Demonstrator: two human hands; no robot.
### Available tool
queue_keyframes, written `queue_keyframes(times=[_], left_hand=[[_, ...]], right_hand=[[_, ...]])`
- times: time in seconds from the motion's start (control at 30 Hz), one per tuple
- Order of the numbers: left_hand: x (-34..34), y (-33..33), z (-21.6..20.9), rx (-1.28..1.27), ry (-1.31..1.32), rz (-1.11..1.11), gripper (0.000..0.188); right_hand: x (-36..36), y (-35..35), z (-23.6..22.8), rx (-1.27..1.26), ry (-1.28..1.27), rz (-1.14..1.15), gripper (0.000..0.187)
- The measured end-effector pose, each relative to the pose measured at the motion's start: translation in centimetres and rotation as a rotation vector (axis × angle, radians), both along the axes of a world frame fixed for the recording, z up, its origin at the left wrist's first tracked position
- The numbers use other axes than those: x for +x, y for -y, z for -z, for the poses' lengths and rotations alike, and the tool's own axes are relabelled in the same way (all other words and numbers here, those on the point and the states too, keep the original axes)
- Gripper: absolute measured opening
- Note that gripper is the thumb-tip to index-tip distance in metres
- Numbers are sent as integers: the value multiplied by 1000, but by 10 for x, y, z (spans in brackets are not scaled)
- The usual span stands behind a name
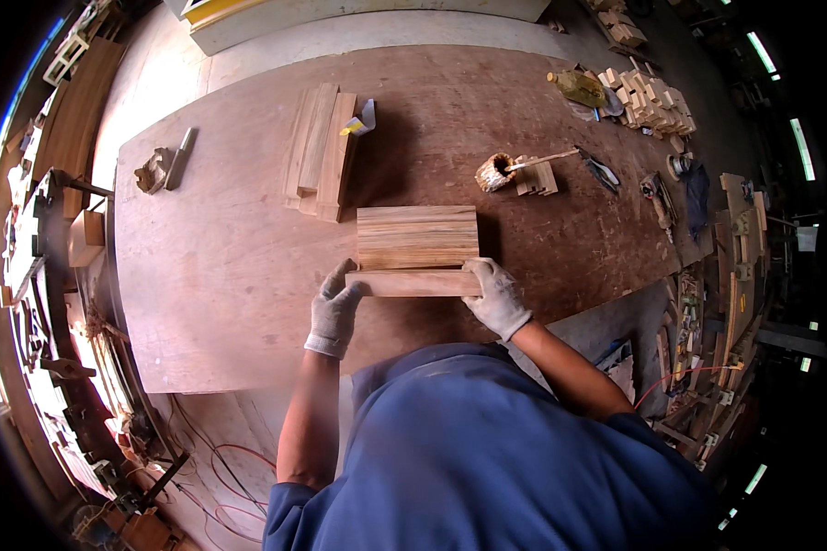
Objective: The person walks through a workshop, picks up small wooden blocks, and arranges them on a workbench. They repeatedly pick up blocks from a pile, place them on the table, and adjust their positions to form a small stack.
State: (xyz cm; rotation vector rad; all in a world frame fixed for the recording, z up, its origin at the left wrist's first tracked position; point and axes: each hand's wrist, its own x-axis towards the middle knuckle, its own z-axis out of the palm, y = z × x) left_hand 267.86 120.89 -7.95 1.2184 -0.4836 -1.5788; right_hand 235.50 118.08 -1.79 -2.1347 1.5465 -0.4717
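Between my two gloved hands is a wooden strip (415, 284), its long side toward me. My left hand (335, 312) grips the strip's left end, the thumb on the near side. At the other end, my right hand (499, 296) is closed on it. Just beyond, a block of wooden strips (417, 235) lies side by side on the table, and the held strip runs along its near edge. Whether the two touch cannot be made out. Both gloves are pale and end at the wrist.
A stack of longer boards (314, 151) lies beyond, with a small yellow and white item (363, 121) on it. Farther right are a glue-crusted pot (496, 172) with a stick, small wood pieces (537, 179), a yellowish bottle (579, 88) and piled blocks (652, 101). A knife-like tool (181, 158) lies left.
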Motion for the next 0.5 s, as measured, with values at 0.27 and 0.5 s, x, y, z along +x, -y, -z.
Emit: queue_keyframes(times=[0.27,0.5], left_hand=[[8,-3,17,-174,89,-10,44],[27,-11,20,-157,236,64,49]], right_hand=[[3,-4,-1,141,137,101,55],[4,3,-6,690,654,347,34]])
